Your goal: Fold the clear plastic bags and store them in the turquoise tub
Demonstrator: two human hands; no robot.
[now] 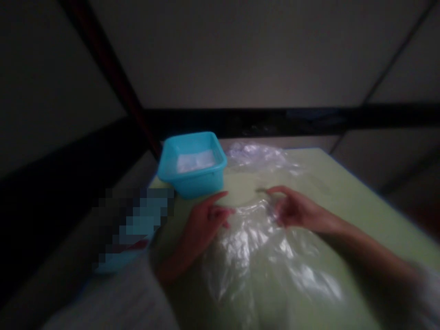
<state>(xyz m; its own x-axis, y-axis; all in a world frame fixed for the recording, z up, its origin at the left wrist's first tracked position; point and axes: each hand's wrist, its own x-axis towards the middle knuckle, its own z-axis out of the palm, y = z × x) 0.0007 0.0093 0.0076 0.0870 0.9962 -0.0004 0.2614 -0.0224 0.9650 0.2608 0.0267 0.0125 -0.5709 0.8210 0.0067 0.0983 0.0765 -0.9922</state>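
Note:
A large clear plastic bag [261,261] lies crumpled on a pale green table [360,206] in front of me. My left hand [206,220] rests at the bag's far left edge, forefinger stretched out and the other fingers curled onto the plastic. My right hand [292,208] is at the bag's far right edge, its fingers bent and pinching the plastic. The picture is dim and blurred.
A turquoise plastic tub [192,162] holding something white stands at the table's far left corner. More crumpled clear plastic [257,156] lies behind the hands. A blurred-out patch covers the left side. Dark beams cross the wall behind.

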